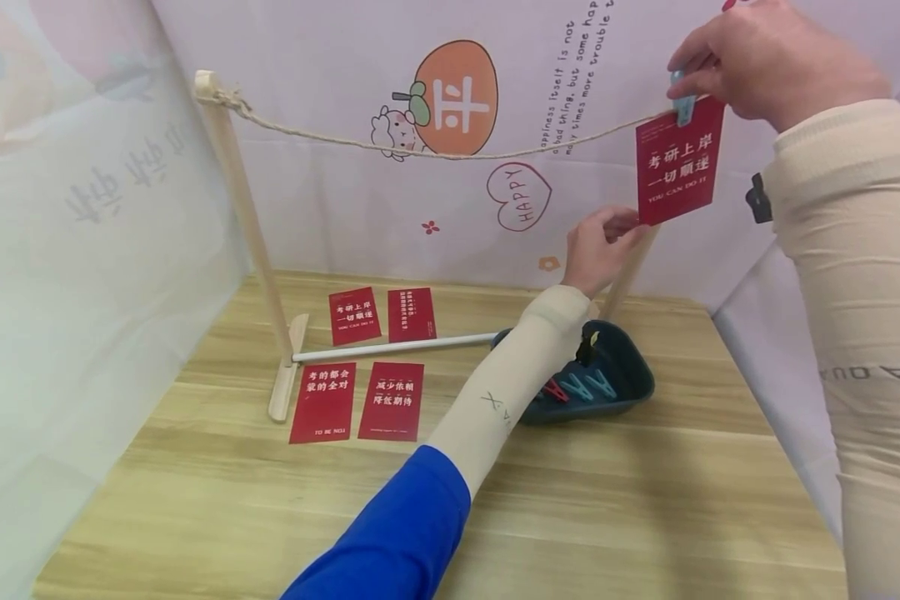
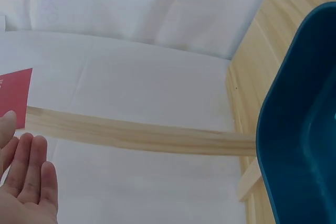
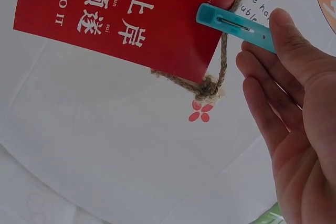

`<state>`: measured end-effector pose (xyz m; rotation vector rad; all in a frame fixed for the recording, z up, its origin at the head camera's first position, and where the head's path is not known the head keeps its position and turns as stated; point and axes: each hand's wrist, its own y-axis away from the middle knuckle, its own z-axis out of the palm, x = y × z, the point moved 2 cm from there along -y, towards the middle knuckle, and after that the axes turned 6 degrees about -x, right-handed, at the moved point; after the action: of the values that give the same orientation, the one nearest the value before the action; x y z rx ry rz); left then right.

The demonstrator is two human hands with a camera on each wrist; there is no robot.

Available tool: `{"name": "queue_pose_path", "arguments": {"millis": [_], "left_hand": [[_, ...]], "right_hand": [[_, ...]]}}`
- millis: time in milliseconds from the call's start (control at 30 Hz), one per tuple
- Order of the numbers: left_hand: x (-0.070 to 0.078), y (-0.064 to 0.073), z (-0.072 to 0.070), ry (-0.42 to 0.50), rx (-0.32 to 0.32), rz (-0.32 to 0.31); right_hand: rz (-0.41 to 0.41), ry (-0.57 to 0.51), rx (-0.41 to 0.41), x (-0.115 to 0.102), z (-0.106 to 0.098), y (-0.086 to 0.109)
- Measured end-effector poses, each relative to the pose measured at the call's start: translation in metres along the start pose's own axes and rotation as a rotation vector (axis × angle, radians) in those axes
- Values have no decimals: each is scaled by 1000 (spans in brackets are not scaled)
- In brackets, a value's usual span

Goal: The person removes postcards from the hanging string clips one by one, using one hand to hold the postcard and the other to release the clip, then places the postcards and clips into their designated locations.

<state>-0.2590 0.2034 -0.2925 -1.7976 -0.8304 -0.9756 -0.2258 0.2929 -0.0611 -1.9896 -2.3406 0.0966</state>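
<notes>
A red card [image 1: 678, 167] with white lettering hangs at the right end of a twine rope [image 1: 450, 156]. My right hand [image 1: 787, 67] pinches a light blue clothespin [image 3: 236, 25] between thumb and fingers. In the right wrist view the clothespin's jaws lie over the card's top edge beside the rope, close to the rope's knot [image 3: 209, 88]. Down at the card's lower corner, my left hand [image 1: 598, 250] pinches it between thumb and index finger. The left wrist view has only this corner, with the other fingers [image 2: 32, 169] extended below it.
Several more red cards [image 1: 322, 404] lie on the wooden table [image 1: 232, 500] at left. A dark teal basin [image 1: 637, 385] with blue and red clothespins sits under my left forearm. The rope's wooden stand has a left post [image 1: 243, 200], a right post [image 1: 630, 265] and a white rod [image 1: 397, 347].
</notes>
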Motion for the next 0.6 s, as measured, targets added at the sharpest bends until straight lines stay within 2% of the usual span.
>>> {"name": "queue_pose_path", "arguments": {"millis": [333,600], "left_hand": [[6,1,-3,-9,53,16],[8,3,-4,2,48,-13]], "right_hand": [[-13,-1,25,-4,0,8],[-37,21,63,-7,0,10]]}}
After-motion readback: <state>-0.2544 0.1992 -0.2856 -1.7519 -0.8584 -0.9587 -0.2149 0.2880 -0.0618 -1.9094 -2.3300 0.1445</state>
